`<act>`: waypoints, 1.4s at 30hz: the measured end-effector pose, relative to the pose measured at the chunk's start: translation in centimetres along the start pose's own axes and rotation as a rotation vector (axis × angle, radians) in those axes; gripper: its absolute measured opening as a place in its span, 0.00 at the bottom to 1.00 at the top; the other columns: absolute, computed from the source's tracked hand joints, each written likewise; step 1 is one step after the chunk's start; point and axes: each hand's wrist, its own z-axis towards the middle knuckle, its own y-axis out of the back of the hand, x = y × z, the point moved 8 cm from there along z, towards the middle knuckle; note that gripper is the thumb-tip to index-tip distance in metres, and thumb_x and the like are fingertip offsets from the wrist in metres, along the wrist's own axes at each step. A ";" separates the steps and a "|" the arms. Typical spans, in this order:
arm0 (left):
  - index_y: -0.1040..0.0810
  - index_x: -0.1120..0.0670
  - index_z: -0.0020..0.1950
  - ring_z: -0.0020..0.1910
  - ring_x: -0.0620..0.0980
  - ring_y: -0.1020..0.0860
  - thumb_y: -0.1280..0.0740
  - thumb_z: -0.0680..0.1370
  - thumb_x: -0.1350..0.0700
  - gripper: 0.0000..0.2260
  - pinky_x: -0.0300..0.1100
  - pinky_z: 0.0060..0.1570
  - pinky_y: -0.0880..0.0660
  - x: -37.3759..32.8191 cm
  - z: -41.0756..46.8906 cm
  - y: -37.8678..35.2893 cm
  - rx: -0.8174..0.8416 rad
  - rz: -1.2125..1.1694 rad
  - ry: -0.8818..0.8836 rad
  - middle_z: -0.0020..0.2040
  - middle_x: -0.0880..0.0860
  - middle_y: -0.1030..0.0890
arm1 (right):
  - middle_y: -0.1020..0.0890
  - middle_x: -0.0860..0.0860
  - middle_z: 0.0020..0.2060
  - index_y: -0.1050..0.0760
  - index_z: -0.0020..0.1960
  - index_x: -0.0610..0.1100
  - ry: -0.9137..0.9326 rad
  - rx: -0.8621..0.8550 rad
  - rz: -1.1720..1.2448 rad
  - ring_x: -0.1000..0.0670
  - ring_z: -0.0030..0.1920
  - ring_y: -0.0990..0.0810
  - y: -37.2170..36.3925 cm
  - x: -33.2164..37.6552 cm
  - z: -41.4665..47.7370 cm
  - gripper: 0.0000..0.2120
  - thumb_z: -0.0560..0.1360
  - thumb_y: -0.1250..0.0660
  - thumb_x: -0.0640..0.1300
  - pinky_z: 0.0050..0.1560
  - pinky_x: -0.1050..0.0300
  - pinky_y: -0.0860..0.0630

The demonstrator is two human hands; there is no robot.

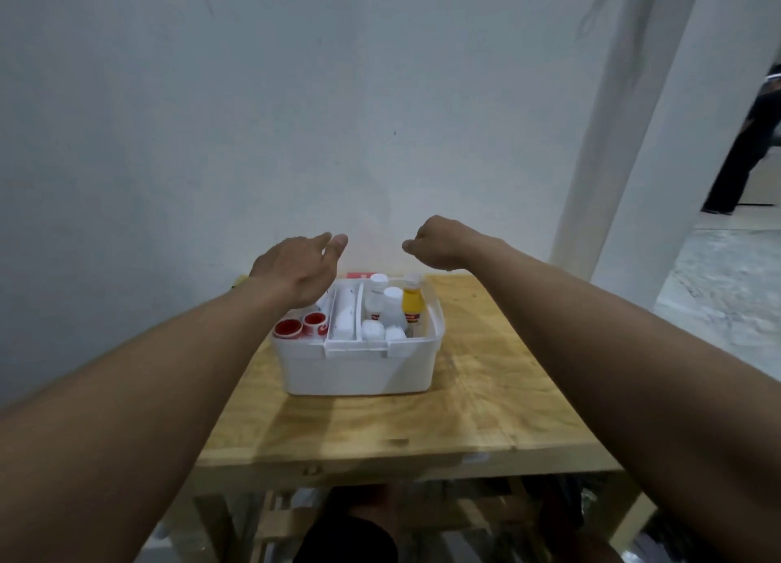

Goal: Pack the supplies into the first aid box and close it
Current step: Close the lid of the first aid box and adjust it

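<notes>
1. On the table [486,414], the first aid box [359,368] stands open and packed; no lid is clearly visible.
2. Left hand [296,266] hovers with a released grip, right hand [439,241] loosely curled; both are empty.
3. Tall bottles [393,304], especially the yellow one [412,302], might block closing.

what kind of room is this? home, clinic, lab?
Probably a bare workshop or utility room, not a clinic. Cues: a raw plywood table on a wooden frame, a plain scuffed white wall, and a rough concrete floor through the opening at right. Only the first aid box looks medical.
</notes>
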 end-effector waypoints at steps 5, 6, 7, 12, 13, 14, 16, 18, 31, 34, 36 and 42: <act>0.22 0.59 0.65 0.60 0.62 0.23 0.55 0.84 0.41 0.30 0.51 0.57 0.28 2.6 1.8 -1.4 -0.015 -0.014 0.204 0.64 0.61 0.21 | 0.21 0.43 0.47 0.26 0.51 0.38 -0.072 0.073 0.077 0.42 0.44 0.22 -2.8 -1.0 1.5 0.17 0.82 0.41 0.52 0.41 0.53 0.23; 0.22 0.60 0.64 0.59 0.62 0.23 0.53 0.84 0.42 0.29 0.51 0.56 0.28 3.1 2.2 -1.9 0.003 -0.043 0.238 0.64 0.62 0.21 | 0.21 0.42 0.46 0.26 0.50 0.37 -0.098 0.095 0.106 0.41 0.44 0.20 -3.3 -1.3 1.7 0.16 0.82 0.41 0.51 0.42 0.51 0.20; 0.24 0.62 0.64 0.59 0.62 0.23 0.51 0.84 0.43 0.27 0.49 0.55 0.28 3.6 2.5 -2.3 0.024 -0.076 0.270 0.65 0.63 0.22 | 0.19 0.40 0.47 0.26 0.50 0.35 -0.123 0.123 0.140 0.40 0.45 0.18 -3.8 -1.6 1.8 0.16 0.81 0.41 0.49 0.45 0.48 0.17; 0.26 0.63 0.54 0.45 0.57 0.24 0.44 0.83 0.52 0.16 0.44 0.38 0.32 4.7 3.6 -3.6 0.091 -0.270 0.427 0.54 0.62 0.22 | 0.18 0.36 0.47 0.24 0.51 0.32 -0.211 0.184 0.348 0.38 0.44 0.14 -5.4 -2.5 2.3 0.13 0.81 0.44 0.39 0.44 0.47 0.16; 0.26 0.62 0.50 0.40 0.54 0.26 0.43 0.82 0.53 0.13 0.44 0.34 0.34 5.0 3.7 -3.7 0.091 -0.307 0.459 0.50 0.60 0.23 | 0.18 0.36 0.46 0.24 0.50 0.32 -0.216 0.181 0.377 0.39 0.42 0.15 -5.4 -2.5 2.4 0.12 0.80 0.44 0.37 0.41 0.49 0.16; 0.27 0.61 0.48 0.37 0.53 0.28 0.42 0.81 0.54 0.11 0.44 0.31 0.35 5.4 3.9 -3.8 0.094 -0.343 0.489 0.47 0.59 0.24 | 0.19 0.36 0.45 0.24 0.49 0.33 -0.223 0.175 0.401 0.39 0.41 0.16 -5.4 -2.5 2.4 0.10 0.79 0.44 0.35 0.39 0.50 0.17; 0.27 0.62 0.51 0.35 0.53 0.28 0.41 0.80 0.56 0.09 0.43 0.30 0.35 5.8 4.2 -3.8 0.092 -0.425 0.524 0.43 0.58 0.25 | 0.20 0.36 0.45 0.25 0.52 0.32 -0.242 0.149 0.465 0.38 0.42 0.18 -5.2 -2.7 2.4 0.10 0.80 0.44 0.35 0.37 0.50 0.18; 0.26 0.62 0.55 0.35 0.54 0.28 0.40 0.78 0.57 0.11 0.42 0.30 0.35 5.9 4.3 -3.6 0.070 -0.522 0.542 0.42 0.58 0.26 | 0.19 0.33 0.46 0.27 0.56 0.30 -0.255 0.119 0.534 0.37 0.42 0.18 -4.8 -3.0 2.6 0.12 0.80 0.44 0.36 0.40 0.49 0.18; 0.28 0.56 0.64 0.58 0.58 0.23 0.44 0.80 0.42 0.22 0.54 0.57 0.25 4.7 3.8 -0.1 -0.044 -0.829 0.519 0.58 0.57 0.21 | 0.24 0.39 0.61 0.37 0.73 0.40 -0.183 0.048 0.635 0.41 0.56 0.21 -0.3 -1.0 1.1 0.29 0.82 0.48 0.61 0.54 0.45 0.21; 0.28 0.56 0.68 0.59 0.58 0.23 0.46 0.80 0.39 0.26 0.53 0.55 0.26 4.4 3.2 1.0 -0.074 -0.879 0.513 0.59 0.56 0.21 | 0.26 0.38 0.66 0.40 0.76 0.42 -0.158 0.034 0.630 0.40 0.60 0.24 0.7 -0.3 0.0 0.33 0.82 0.51 0.64 0.59 0.42 0.24; 0.28 0.55 0.69 0.58 0.57 0.22 0.47 0.80 0.40 0.25 0.52 0.52 0.27 4.3 2.7 1.8 -0.093 -0.884 0.500 0.58 0.56 0.21 | 0.28 0.38 0.69 0.42 0.78 0.43 -0.142 0.031 0.627 0.38 0.63 0.25 1.3 0.1 -0.9 0.35 0.81 0.52 0.66 0.60 0.41 0.25; 0.26 0.52 0.66 0.59 0.59 0.22 0.52 0.81 0.39 0.26 0.54 0.57 0.26 3.7 0.3 3.9 -0.158 -0.853 0.419 0.60 0.57 0.21 | 0.32 0.39 0.73 0.44 0.79 0.45 -0.098 0.016 0.665 0.37 0.68 0.28 2.5 0.7 -3.7 0.38 0.79 0.55 0.70 0.63 0.40 0.27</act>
